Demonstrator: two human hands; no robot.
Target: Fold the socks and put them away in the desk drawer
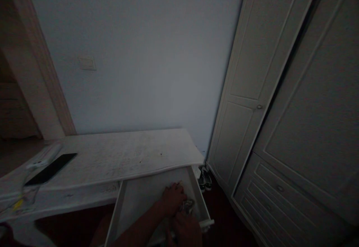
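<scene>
A pulled-out white drawer [140,191] is below the tabletop, and both my hands are inside it toward its right side. My left hand [174,196] reaches across the drawer, its fingers lying apart on the floor near a tiny pale bit. Closer to the drawer front, my right hand [186,228] is curled at a small, patterned, crumpled-looking thing [187,204]. That thing lies between the two hands, too dark and blurred to name. The right fingertips are partly hidden.
The white desk [157,146] carries a dark tablet-like slab [52,169] and a white box-shaped device [46,155] with cables on the left. Shoes [206,179] stand on the dark red floor beside the desk. A tall wardrobe [252,71] rises at right.
</scene>
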